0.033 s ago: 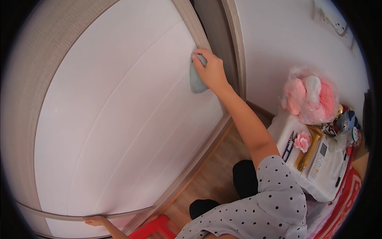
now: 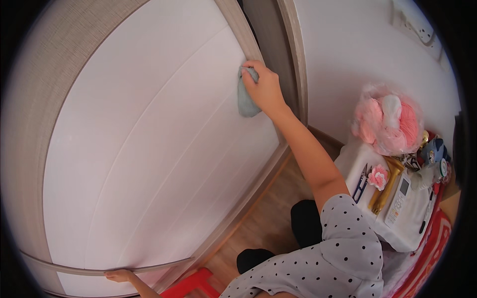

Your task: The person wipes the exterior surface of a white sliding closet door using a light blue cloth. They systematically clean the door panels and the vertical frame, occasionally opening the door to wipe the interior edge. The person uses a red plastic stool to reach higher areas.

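My right hand [image 2: 266, 89] is closed around a grey-green cloth [image 2: 248, 102], which lies against the white ribbed door panel [image 2: 149, 129]. Its fingertips come close to the wood-look frame [image 2: 243, 30] along the panel's right side. At the lower left, my left hand [image 2: 120, 275] grips a narrow wood-look strip [image 2: 164, 267] running across the panel's near end. The strip partly hides the left fingers.
To the right, a white-covered surface [image 2: 392, 238] holds thread snips [image 2: 360, 186], a pink crochet flower [image 2: 378, 177], a remote control [image 2: 398, 198] and bagged pink yarn [image 2: 407, 121]. A red plastic stool [image 2: 198, 280] stands below on the wooden floor [image 2: 273, 226].
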Demonstrator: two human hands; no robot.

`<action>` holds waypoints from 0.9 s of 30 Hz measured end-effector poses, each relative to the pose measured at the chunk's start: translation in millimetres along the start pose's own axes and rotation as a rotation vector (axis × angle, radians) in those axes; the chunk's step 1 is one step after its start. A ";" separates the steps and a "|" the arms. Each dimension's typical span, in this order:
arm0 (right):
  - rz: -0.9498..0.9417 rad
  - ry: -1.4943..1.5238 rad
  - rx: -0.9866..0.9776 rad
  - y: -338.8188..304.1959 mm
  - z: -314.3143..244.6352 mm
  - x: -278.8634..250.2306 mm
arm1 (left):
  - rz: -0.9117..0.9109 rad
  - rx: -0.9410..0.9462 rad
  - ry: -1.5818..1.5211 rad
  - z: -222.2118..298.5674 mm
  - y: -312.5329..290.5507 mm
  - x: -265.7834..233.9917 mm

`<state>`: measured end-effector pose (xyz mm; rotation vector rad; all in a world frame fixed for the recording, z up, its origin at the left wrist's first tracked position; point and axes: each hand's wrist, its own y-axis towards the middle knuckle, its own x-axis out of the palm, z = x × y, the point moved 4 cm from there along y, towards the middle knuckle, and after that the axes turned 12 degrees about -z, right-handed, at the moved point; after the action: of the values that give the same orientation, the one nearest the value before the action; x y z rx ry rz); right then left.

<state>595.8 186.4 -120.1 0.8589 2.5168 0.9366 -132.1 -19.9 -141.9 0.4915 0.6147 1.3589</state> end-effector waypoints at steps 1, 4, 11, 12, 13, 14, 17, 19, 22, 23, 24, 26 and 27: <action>0.025 -0.018 0.011 2.1 2.1 -0.8 | -0.013 -0.007 0.009 0.0 0.1 0.9; -0.009 -0.052 0.072 6.1 1.6 -1.3 | 0.026 0.042 -0.005 -1.2 0.1 0.1; -0.063 -0.214 -0.007 8.1 -6.4 -4.0 | 0.018 0.079 0.067 -8.7 7.4 -4.3; -0.038 -0.214 0.020 9.9 -4.1 -6.6 | 0.006 0.065 0.045 -1.3 2.1 -0.2; -0.012 -0.215 0.046 12.3 -2.0 -8.3 | -0.007 0.051 0.024 3.9 -1.7 2.8; 0.013 -0.217 0.072 13.0 -0.4 -9.9 | -0.009 0.043 0.011 6.6 -3.3 4.3; -0.100 -0.220 -0.034 4.4 -11.5 1.1 | 0.013 0.039 -0.005 5.9 -4.4 3.8; -0.094 -0.181 0.122 17.2 -6.3 -8.2 | 0.016 0.081 0.041 -5.2 7.0 -2.7; -0.079 -0.184 0.050 15.6 -2.1 -2.0 | 0.013 0.090 0.000 -1.7 -0.8 6.9; -0.074 -0.194 -0.029 12.4 -5.0 4.8 | -0.009 0.054 -0.009 3.0 -5.5 11.7; -0.186 -0.157 -0.083 -0.8 -28.5 18.8 | -0.014 0.019 0.001 9.1 -8.7 2.3; -0.226 -0.075 -0.059 -0.4 -32.2 18.5 | -0.015 0.021 0.008 6.6 -6.8 -1.0; -0.247 -0.023 -0.044 -1.7 -34.7 21.0 | 0.007 0.062 0.021 -4.6 2.5 -4.7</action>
<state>562.4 182.0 -97.6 0.5269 2.5003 0.8913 -137.6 -24.3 -143.1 0.5302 0.6740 1.3561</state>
